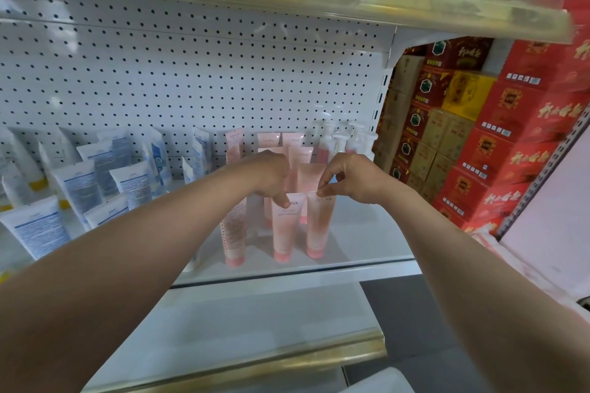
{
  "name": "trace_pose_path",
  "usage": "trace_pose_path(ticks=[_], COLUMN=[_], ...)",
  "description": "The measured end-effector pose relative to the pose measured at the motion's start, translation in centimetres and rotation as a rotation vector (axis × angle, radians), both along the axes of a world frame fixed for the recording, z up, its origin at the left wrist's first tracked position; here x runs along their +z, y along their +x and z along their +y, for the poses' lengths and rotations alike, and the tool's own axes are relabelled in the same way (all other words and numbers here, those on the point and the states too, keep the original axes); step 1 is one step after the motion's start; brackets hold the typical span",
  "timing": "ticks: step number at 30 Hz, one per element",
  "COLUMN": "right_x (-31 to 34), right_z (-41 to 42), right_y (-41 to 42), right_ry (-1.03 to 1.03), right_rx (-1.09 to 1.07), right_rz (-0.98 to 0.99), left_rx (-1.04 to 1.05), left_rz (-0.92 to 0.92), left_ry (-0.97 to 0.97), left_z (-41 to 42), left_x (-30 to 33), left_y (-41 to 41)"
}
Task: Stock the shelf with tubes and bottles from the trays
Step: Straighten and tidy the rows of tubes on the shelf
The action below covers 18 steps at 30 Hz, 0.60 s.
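shelf (367,233): white, pegboard at back, carrying white/blue tubes (76,188) on L side, pink tubes mid, pump bottles (344,140) at back R.
L hand (271,175): grip pinching top edge of L front pink tube (284,230), standing cap-down nr shelf front.
R hand (354,179): grip pinching top of R front pink tube (319,226), just beside the other.
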State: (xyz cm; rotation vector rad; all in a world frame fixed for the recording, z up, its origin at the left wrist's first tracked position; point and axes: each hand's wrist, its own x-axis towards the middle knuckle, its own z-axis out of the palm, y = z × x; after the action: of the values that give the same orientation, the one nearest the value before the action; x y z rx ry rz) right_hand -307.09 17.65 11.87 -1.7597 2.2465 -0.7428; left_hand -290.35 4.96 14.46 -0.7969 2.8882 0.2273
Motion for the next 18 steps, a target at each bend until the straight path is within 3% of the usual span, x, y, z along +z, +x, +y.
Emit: trace_pose_path(ticks=[18], right_x=[-0.56], right_z=[-0.01], right_y=[-0.76], right_ry=[-0.013], right_rx=[-0.008], right_rz=[-0.008], left_rx=[0.009], left_rz=[0.033], left_ry=[0.007], left_z=[-0.19], left_x=[-0.25], left_y=[0.28])
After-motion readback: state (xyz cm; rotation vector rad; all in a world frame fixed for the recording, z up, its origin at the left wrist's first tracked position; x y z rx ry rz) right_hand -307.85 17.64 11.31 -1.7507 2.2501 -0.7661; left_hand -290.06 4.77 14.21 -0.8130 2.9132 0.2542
